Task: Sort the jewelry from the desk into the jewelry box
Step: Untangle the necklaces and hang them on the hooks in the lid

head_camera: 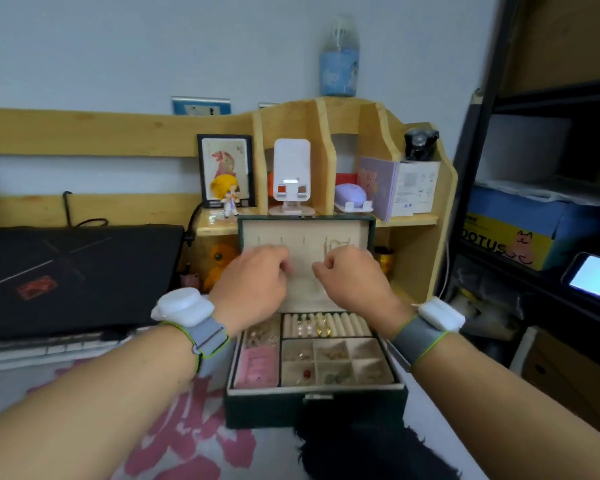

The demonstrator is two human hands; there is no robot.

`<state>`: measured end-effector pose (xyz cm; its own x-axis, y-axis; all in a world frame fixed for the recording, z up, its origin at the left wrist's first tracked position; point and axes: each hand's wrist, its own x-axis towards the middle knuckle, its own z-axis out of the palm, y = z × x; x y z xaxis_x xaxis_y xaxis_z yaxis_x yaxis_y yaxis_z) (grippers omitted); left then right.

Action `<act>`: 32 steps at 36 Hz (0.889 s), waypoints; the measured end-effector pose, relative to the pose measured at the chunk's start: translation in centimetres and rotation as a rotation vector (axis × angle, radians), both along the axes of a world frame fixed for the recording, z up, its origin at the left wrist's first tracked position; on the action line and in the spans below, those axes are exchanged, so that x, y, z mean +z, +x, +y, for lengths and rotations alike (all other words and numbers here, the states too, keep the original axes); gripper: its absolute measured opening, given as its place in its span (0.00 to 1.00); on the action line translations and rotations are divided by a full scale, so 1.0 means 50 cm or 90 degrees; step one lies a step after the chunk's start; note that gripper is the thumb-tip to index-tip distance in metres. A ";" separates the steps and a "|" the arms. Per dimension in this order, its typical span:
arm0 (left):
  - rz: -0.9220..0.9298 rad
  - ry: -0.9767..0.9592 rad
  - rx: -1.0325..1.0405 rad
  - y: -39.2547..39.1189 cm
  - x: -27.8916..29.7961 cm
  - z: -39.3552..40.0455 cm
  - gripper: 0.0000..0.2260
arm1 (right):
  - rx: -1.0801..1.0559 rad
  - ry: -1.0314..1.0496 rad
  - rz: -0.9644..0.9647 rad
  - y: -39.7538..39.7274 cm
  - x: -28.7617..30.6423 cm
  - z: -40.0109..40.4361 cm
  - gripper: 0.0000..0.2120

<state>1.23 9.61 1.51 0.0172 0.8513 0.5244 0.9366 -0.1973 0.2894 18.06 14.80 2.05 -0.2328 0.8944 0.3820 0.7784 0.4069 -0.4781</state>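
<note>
The dark green jewelry box [312, 408] stands open on the desk, its beige lid [357, 233] upright with a row of small hooks. A thin necklace chain [338, 244] hangs from the hooks on the right. My right hand [352, 280] is raised against the lid just below that chain, fingers curled and pinching it. My left hand [253, 285] is beside it at the same height, fingers curled towards the lid; whatever it holds is hidden. The tray below holds rings in the ring rolls [321, 323], small pieces in square compartments [331, 362] and a pink pad [257, 370].
A wooden desk shelf [413, 223] rises behind the box with a white phone stand [291, 174], a figurine [227, 195] and boxes. A black laptop [73, 278] lies at the left, a dark cloth [371, 452] in front, and a black rack [541, 237] with a phone [594, 277] at the right.
</note>
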 end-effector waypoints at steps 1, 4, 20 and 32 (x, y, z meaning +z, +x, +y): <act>-0.023 -0.002 0.020 -0.030 -0.001 -0.032 0.11 | 0.025 -0.014 -0.003 -0.026 0.001 -0.024 0.18; -0.135 -0.010 0.078 -0.109 -0.013 -0.118 0.13 | 0.068 -0.017 0.008 -0.098 0.008 -0.084 0.19; -0.568 0.096 0.358 -0.429 -0.250 -0.457 0.20 | 0.357 -0.158 0.040 -0.459 -0.204 -0.315 0.09; -0.430 -0.084 0.245 -0.408 -0.251 -0.454 0.15 | 0.568 -0.147 -0.169 -0.428 -0.227 -0.285 0.12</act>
<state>-19.18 -13.10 -11.03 -0.5776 0.7886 0.2109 0.5455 0.1806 0.8184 -3.34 0.57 -9.31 -0.9184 0.3918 0.0547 0.3216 0.8200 -0.4735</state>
